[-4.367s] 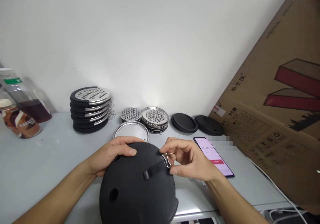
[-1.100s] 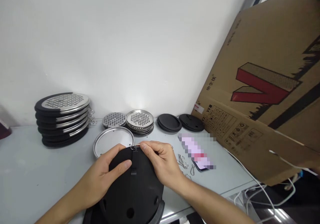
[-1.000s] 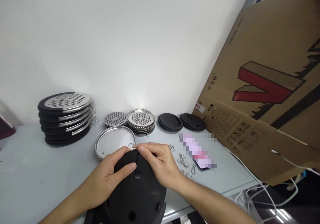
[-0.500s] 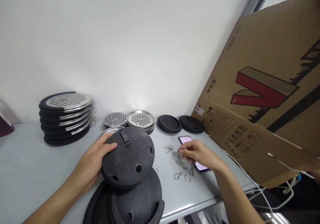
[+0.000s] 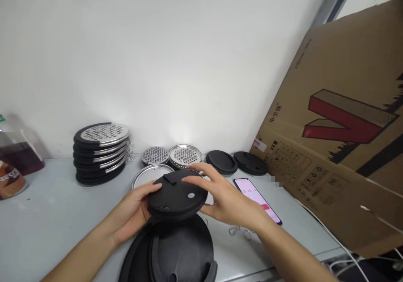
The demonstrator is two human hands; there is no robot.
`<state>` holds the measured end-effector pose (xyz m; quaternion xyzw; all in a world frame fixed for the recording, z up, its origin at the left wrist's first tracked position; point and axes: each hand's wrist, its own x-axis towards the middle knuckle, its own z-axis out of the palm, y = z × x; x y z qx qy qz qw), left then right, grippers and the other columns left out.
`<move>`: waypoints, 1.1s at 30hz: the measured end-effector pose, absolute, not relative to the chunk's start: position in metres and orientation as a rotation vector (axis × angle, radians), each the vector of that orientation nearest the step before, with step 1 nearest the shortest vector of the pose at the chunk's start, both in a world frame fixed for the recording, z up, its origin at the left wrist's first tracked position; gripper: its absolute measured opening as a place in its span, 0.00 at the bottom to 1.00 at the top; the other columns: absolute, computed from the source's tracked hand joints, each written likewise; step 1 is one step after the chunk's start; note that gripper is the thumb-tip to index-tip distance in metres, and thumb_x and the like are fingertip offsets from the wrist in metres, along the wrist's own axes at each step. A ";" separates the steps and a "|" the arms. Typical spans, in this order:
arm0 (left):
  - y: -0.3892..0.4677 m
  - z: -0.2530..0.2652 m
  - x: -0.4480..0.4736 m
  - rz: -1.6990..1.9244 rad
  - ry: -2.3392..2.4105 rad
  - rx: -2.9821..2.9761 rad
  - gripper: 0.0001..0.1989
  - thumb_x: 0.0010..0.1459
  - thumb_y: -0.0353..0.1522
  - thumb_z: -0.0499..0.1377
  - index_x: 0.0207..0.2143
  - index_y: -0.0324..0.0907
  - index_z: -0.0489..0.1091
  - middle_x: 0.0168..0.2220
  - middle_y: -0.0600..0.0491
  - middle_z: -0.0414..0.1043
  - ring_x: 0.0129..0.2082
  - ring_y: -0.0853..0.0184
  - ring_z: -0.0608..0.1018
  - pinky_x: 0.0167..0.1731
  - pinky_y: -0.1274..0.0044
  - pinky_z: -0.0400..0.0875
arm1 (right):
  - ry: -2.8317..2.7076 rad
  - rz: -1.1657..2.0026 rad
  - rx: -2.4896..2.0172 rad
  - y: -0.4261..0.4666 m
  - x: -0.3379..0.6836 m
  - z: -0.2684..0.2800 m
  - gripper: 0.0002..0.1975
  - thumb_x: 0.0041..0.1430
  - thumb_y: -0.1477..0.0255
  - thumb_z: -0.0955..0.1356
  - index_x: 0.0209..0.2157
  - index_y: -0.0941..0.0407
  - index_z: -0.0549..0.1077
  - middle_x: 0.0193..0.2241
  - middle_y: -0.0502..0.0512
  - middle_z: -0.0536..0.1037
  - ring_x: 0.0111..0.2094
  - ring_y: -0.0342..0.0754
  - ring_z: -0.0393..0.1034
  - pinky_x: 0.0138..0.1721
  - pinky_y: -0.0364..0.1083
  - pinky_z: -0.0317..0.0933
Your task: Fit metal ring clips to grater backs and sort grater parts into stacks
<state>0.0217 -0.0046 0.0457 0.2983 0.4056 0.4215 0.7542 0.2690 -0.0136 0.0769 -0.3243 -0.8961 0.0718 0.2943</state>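
Observation:
My left hand (image 5: 136,206) is closed on the left edge of a black round disc (image 5: 176,200), its thumb on top. The disc has a small clip-like tab and a round hole. At the disc's right side is my right hand (image 5: 217,191), with fingers over the top and thumb by the lower edge. Under the held disc lie larger black round pieces (image 5: 189,248), one with a raised curved rim. Behind it, a metal ring-edged disc (image 5: 147,173) is partly hidden. Small wire clips (image 5: 234,230) lie below my right forearm, partly covered.
Stacked graters with black rims (image 5: 100,152) stand at left. Round grater plates (image 5: 185,155) and black discs (image 5: 222,161) line the wall. A phone (image 5: 260,202) lies right, before a large cardboard box (image 5: 315,147). A bottle (image 5: 19,147) and a can-like container (image 5: 11,181) are far left.
My right hand has moved left from the wire clips to the black disc. The disc is tipped flatter in my left hand. The view has shifted left.

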 end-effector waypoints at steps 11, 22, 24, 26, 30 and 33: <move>-0.021 0.050 0.023 0.823 0.885 1.426 0.15 0.60 0.41 0.60 0.45 0.41 0.72 0.38 0.47 0.77 0.39 0.63 0.78 0.41 0.73 0.72 | -1.427 -0.352 -1.203 0.068 0.369 0.038 0.12 0.49 0.78 0.65 0.36 0.56 0.78 0.40 0.59 0.78 0.43 0.52 0.73 0.47 0.52 0.66; -0.027 0.042 0.031 0.741 0.920 1.634 0.11 0.60 0.39 0.59 0.39 0.41 0.74 0.33 0.51 0.75 0.34 0.65 0.77 0.38 0.74 0.71 | -1.245 -0.480 -1.693 0.084 0.395 0.020 0.12 0.53 0.66 0.67 0.32 0.61 0.78 0.39 0.63 0.69 0.35 0.53 0.65 0.38 0.52 0.61; -0.029 0.042 0.031 0.708 0.946 1.706 0.10 0.60 0.38 0.59 0.39 0.42 0.74 0.31 0.52 0.74 0.32 0.66 0.76 0.36 0.75 0.70 | -1.281 -0.498 -1.763 0.086 0.388 0.016 0.12 0.55 0.68 0.67 0.36 0.59 0.78 0.42 0.62 0.69 0.35 0.52 0.65 0.37 0.51 0.59; -0.031 0.042 0.032 0.639 0.968 1.797 0.09 0.60 0.37 0.59 0.39 0.43 0.75 0.31 0.54 0.74 0.31 0.67 0.75 0.34 0.76 0.69 | -1.355 -0.489 -1.820 0.089 0.379 0.011 0.12 0.57 0.71 0.65 0.39 0.57 0.79 0.43 0.61 0.69 0.37 0.52 0.66 0.37 0.49 0.58; -0.036 0.042 0.033 0.458 0.936 1.944 0.09 0.58 0.35 0.60 0.40 0.46 0.76 0.33 0.55 0.76 0.33 0.68 0.75 0.34 0.78 0.68 | -1.539 -0.390 -1.893 0.095 0.360 0.000 0.15 0.52 0.73 0.70 0.43 0.56 0.79 0.41 0.61 0.71 0.37 0.52 0.69 0.35 0.47 0.58; -0.036 0.042 0.033 0.375 0.869 1.996 0.09 0.55 0.33 0.63 0.40 0.45 0.76 0.33 0.56 0.77 0.32 0.69 0.75 0.34 0.79 0.69 | -1.637 -0.298 -1.896 0.093 0.357 -0.001 0.16 0.50 0.65 0.72 0.40 0.56 0.80 0.39 0.62 0.75 0.37 0.54 0.71 0.35 0.47 0.60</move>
